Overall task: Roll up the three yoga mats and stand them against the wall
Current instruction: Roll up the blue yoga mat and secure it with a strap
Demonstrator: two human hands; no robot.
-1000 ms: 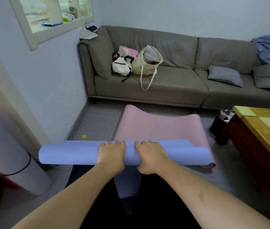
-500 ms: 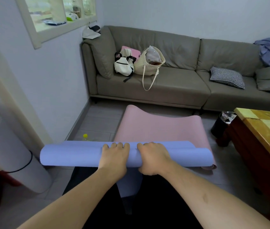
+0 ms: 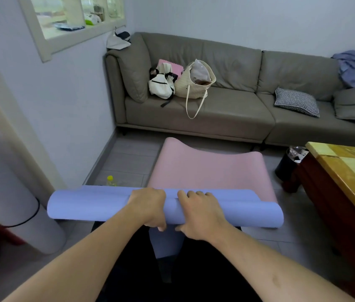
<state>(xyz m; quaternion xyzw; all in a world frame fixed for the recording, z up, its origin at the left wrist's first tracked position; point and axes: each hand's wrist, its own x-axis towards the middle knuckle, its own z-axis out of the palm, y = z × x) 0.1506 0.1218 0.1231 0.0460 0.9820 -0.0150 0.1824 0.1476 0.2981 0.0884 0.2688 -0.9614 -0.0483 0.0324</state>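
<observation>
A lavender-blue yoga mat, rolled into a thick tube, lies crosswise in front of me, low over the floor. My left hand and my right hand grip its middle side by side, fingers curled over the top and thumbs underneath. A strip of the same mat hangs unrolled below my hands. Beyond the roll a pink yoga mat lies flat on the tiled floor, its far end curled up. A white rolled mat stands upright at the left by the wall.
A grey corner sofa with bags and a checked cushion fills the back. A wooden table stands at the right with a black bin beside it. A small yellow-capped bottle sits on the floor near the left wall.
Both hands have turned further over the blue roll, thumbs now showing below it. The roll sits about where it was; the view has shifted slightly.
</observation>
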